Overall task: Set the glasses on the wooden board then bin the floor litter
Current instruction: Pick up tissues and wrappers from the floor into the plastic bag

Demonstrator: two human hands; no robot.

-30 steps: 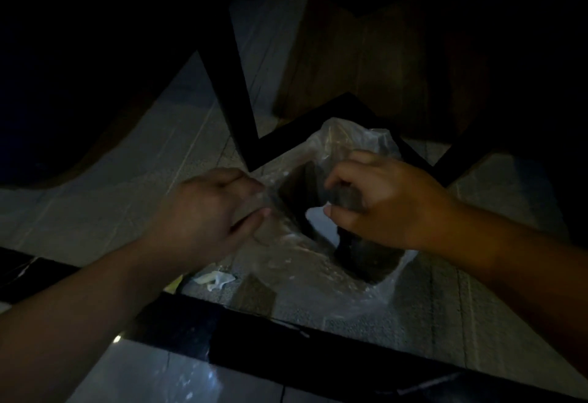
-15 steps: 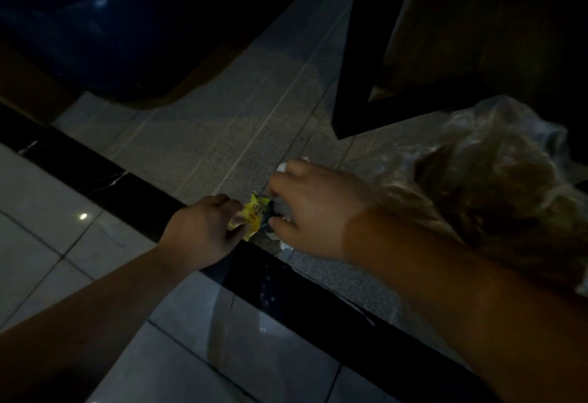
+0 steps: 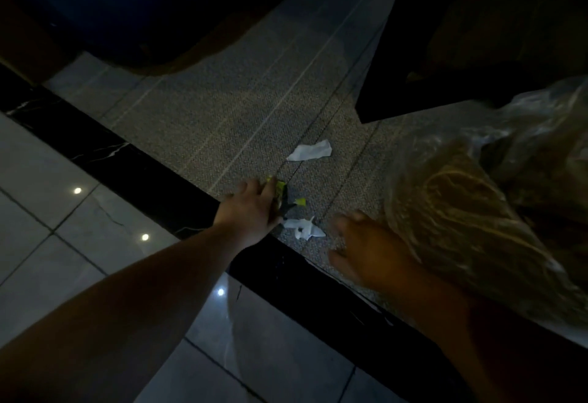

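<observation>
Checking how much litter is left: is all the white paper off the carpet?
No. Two white paper scraps lie on the carpet, one beyond the left hand, one between both hands.

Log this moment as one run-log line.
phase: litter pickup | left hand: on yellow wrapper | right hand: empty | white scraps: on carpet | plastic bag: right

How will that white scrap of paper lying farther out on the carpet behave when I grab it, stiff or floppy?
The white paper scrap looks thin and creased, so it is probably floppy and will crumple in the fingers. It seems very light for its size, so a push may only slide it over the woven carpet. It lies flat, so pinching a raised edge likely works best.
</observation>
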